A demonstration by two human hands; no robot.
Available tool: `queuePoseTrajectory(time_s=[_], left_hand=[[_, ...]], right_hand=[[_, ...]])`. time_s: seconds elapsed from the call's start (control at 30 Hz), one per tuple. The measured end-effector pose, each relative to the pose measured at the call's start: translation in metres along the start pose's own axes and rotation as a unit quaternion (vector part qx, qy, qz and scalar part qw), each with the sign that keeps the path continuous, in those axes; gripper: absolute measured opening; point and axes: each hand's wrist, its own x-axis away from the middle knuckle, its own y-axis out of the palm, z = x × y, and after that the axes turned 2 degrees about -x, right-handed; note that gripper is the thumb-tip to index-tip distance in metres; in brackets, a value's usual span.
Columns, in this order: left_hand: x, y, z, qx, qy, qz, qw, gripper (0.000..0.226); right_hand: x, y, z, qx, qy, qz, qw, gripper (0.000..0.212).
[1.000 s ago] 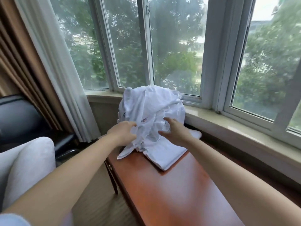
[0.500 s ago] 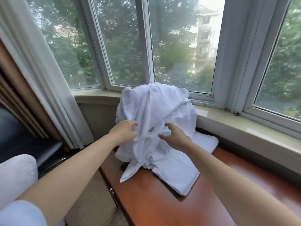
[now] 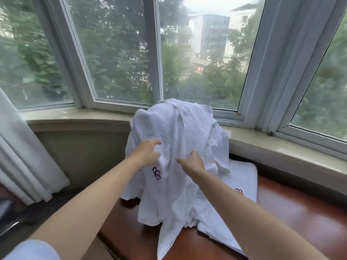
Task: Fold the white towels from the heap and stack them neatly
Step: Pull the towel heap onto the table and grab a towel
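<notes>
Reaching into the heap [image 3: 180,143], both hands are up against the front of the piled white towels at the far end of the wooden table [image 3: 309,218], right by the window sill [image 3: 78,117]. Left hand [image 3: 145,153] has fingers curled into the cloth, looks like it is bunching a fold of the top towel [image 3: 169,194], the one that hangs down the front with a purple embroidered mark. Right hand [image 3: 191,162] lies on the same drape with thumb out; fingertips are buried in the folds, so can't tell if it pinches or just presses. Progress: early, I'd judge. Heap is tall and crumpled, nothing on it folded. One flat towel [image 3: 242,184] lies on the table under and right of the heap, also with a small mark; may be a folded one starting the stack, may just be spread flat, hard to say. Left to do: pull a towel free, fold, stack, repeat for the whole pile. Hidden: number of towels in the heap, its back side, near edge of the flat towel behind the right forearm. Curtain [image 3: 22,156] at left, dark object at bottom left is cut off, unidentifiable.
</notes>
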Motion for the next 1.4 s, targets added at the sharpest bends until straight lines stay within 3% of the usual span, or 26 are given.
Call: queuePoseTrajectory(time_s=[0.07, 0.13, 0.2, 0.27, 0.33, 0.4, 0.5, 0.63, 0.8, 0.9, 0.93, 1.07, 1.17, 1.27, 1.4], left_hand=[[-0.009, -0.001, -0.005, 0.004, 0.016, 0.000, 1.000, 0.052], [-0.016, 0.000, -0.008, 0.009, 0.027, 0.002, 1.000, 0.053], [-0.023, 0.000, -0.008, 0.013, 0.037, 0.010, 0.999, 0.054], [-0.029, -0.001, -0.001, 0.012, 0.046, 0.024, 0.999, 0.057], [-0.036, 0.001, 0.010, 0.006, 0.063, 0.044, 0.997, 0.060], [-0.043, 0.008, 0.027, 0.000, 0.084, 0.048, 0.995, 0.061], [-0.050, 0.026, 0.057, -0.022, 0.110, 0.021, 0.993, 0.064], [-0.048, 0.057, 0.100, -0.069, 0.124, -0.005, 0.990, 0.092], [-0.041, 0.093, 0.152, -0.084, 0.090, 0.053, 0.991, 0.100], [-0.031, 0.122, 0.181, -0.129, 0.155, -0.030, 0.979, 0.062], [-0.023, 0.136, 0.192, -0.136, 0.183, -0.067, 0.971, 0.060], [0.029, 0.196, 0.237, -0.101, 0.256, -0.222, 0.935, 0.095], [0.070, 0.227, 0.270, -0.035, 0.293, -0.308, 0.905, 0.098], [0.103, 0.243, 0.302, 0.023, 0.315, -0.350, 0.882, 0.080], [0.134, 0.259, 0.334, 0.134, 0.281, -0.380, 0.871, 0.052]], right_hand=[[-0.001, 0.003, -0.007, 0.009, -0.001, 0.005, 1.000, 0.006], [0.002, -0.005, -0.015, -0.016, -0.020, 0.008, 1.000, 0.016], [0.009, -0.024, -0.030, -0.100, -0.030, 0.032, 0.994, 0.011], [0.013, -0.052, -0.040, -0.262, -0.029, 0.057, 0.963, 0.018], [0.014, -0.084, -0.046, -0.412, -0.052, 0.051, 0.908, 0.024], [0.019, -0.115, -0.045, -0.482, -0.068, 0.058, 0.872, 0.029], [0.033, -0.156, -0.033, -0.504, -0.079, 0.091, 0.855, 0.026], [0.058, -0.208, -0.007, -0.520, -0.103, 0.127, 0.838, 0.024], [0.101, -0.277, 0.025, -0.523, -0.116, 0.153, 0.831, 0.033], [0.126, -0.302, 0.046, -0.505, -0.123, 0.167, 0.838, 0.034], [0.132, -0.307, 0.053, -0.506, -0.115, 0.170, 0.838, 0.033], [0.154, -0.329, 0.078, -0.498, -0.077, 0.158, 0.849, 0.030], [0.169, -0.347, 0.088, -0.501, -0.081, 0.126, 0.852, 0.028], [0.182, -0.367, 0.092, -0.505, -0.108, 0.119, 0.848, 0.028], [0.197, -0.395, 0.098, -0.483, -0.143, 0.150, 0.851, 0.031]])
